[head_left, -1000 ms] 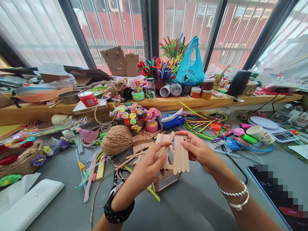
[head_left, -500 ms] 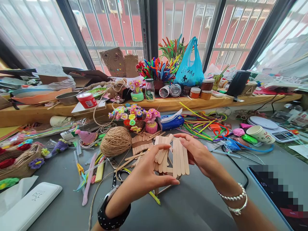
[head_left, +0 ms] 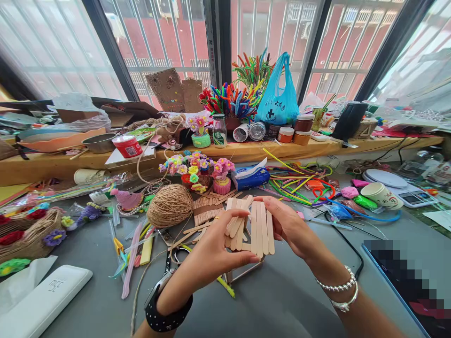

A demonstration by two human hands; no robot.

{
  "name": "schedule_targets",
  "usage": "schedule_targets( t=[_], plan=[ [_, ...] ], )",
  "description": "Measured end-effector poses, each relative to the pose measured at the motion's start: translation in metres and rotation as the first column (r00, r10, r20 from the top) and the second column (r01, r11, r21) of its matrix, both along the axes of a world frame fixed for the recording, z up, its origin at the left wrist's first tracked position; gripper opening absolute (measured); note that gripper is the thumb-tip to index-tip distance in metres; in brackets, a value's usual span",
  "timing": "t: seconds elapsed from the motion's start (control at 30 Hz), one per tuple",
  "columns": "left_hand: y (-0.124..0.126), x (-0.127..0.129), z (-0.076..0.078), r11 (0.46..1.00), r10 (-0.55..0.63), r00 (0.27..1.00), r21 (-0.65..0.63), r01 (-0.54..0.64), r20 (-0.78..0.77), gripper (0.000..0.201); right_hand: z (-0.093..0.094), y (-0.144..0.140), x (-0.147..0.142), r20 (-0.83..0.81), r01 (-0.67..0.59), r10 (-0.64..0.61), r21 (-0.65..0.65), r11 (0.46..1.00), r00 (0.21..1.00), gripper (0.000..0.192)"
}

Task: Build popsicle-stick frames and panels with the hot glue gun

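A small structure of wooden craft sticks [head_left: 262, 230] is between my two hands over the table. Several sticks lie side by side as a panel at its right, and others overlap at an angle on its left part. Thin stick legs show underneath. My left hand [head_left: 225, 244] grips it from the left, thumb along the panel's lower end. At the right edge my right hand [head_left: 285, 220] curls its fingers round the panel, with the thumb and index finger near its top. Some fingertips are hidden behind the sticks.
Behind the hands lie loose craft sticks [head_left: 207, 211], a twine ball [head_left: 171, 205] and a blue tissue pack [head_left: 252, 176]. Scissors [head_left: 168, 267] rest by my left wrist. A tablet [head_left: 405, 286] is at the right, a white power bank [head_left: 49, 298] at the left.
The stick panel and my right hand have shifted slightly left. My left thumb has moved a little left and up along the lower end. Both hands keep their grip.
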State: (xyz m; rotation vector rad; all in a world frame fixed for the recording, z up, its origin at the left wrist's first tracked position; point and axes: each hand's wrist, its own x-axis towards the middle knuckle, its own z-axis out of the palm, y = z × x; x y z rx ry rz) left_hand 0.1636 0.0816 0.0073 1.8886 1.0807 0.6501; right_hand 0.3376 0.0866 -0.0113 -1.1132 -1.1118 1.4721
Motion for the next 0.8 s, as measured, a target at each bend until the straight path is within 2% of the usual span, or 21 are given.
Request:
schedule_targets(
  t=[0.17, 0.4, 0.63, 0.8],
  plan=[
    [-0.0004, 0.0001, -0.0022, 0.999, 0.002, 1.0, 0.036, -0.003, 0.005, 0.066, 0.0023, -0.0008, -0.0015, 0.028, 0.001, -0.001, -0.002, 1.0, 1.0, 0.04],
    [-0.0011, 0.0027, -0.001, 0.998, 0.031, 1.0, 0.056, -0.031, -0.004, 0.058, 0.0009, -0.0014, -0.0018, 0.031, 0.0, -0.001, 0.04, 0.999, 1.0, 0.038],
    [-0.0012, 0.0042, 0.001, 0.999, 0.039, 0.999, -0.013, -0.039, 0.023, 0.054, 0.0001, -0.0007, -0.0008, 0.061, -0.025, 0.021, 0.058, 0.998, 0.998, 0.037],
    [0.0004, 0.002, -0.0005, 1.0, 0.022, 0.998, -0.012, -0.021, 0.057, 0.056, -0.0044, 0.0007, -0.0004, 0.089, -0.022, 0.015, 0.087, 0.996, 0.996, 0.039]
  ],
)
